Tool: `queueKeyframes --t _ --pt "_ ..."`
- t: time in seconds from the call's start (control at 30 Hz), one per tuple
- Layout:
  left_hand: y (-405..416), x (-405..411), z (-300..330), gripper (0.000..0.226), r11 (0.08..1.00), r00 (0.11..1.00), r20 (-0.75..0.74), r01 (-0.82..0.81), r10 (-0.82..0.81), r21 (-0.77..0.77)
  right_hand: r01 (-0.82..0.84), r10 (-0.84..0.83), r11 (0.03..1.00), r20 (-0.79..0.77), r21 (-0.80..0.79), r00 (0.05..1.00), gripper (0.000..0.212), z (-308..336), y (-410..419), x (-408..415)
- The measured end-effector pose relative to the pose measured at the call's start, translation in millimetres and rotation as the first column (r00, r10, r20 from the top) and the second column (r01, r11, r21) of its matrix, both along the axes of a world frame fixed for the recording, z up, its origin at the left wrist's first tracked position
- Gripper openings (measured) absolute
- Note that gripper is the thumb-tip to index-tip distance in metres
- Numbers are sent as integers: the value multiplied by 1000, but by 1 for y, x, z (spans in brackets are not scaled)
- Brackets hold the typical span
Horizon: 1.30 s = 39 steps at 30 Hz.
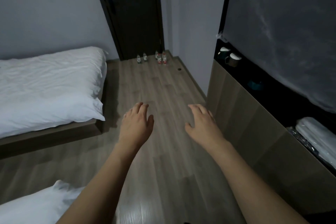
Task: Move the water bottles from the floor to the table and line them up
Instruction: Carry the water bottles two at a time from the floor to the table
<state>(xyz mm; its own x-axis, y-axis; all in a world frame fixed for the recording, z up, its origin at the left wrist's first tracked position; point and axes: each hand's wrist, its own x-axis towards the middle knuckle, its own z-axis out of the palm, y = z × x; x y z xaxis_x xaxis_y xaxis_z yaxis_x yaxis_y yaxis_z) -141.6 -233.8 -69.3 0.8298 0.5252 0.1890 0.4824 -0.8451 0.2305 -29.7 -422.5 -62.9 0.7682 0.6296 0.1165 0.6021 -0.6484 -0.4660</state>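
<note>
Your left hand (135, 123) and right hand (203, 123) reach forward over the floor (163, 151), fingers relaxed and spread, holding nothing and touching nothing.

Locate the water bottles (154, 58): they stand upright on the floor at the far end of the room, just in front of the dark door (134, 14). Two stand to the left; a tighter cluster with red labels stands to the right. The count appears to be five or six, but at this range the cluster cannot be separated with certainty. Both hands are well apart from every bottle.

Status: no bottle is lifted and none is visible on the counter (236, 71) along your right, which carries cups (232, 59) in its dark recess. Judge the task as not yet begun. Remaining steps: approach the door, grip the bottles, carry them to the counter, and set them in a row.

A bed (45, 85) with white linen lies on your left, clear of the path.
</note>
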Motion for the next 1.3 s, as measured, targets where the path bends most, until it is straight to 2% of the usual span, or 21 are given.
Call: queueKeyframes --t 0.27,0.43,0.9,1.3 --pt "45 79 1 46 1000 1000 4 0 0 5 -27 27 1000 -11 -1 1000 62 -3 54 80" --pt "91 121 -12 45 999 1000 -3 -9 9 -33 -38 37 998 -20 -55 999 60 -16 106 124" --pt "330 245 -13 45 999 999 -34 -25 23 -32 -86 85 991 -17 -107 996 61 -7 343 261" --pt "447 391 -24 47 997 996 -90 -24 17 -74 -103 93 976 -65 -190 994 62 -25 462 399"
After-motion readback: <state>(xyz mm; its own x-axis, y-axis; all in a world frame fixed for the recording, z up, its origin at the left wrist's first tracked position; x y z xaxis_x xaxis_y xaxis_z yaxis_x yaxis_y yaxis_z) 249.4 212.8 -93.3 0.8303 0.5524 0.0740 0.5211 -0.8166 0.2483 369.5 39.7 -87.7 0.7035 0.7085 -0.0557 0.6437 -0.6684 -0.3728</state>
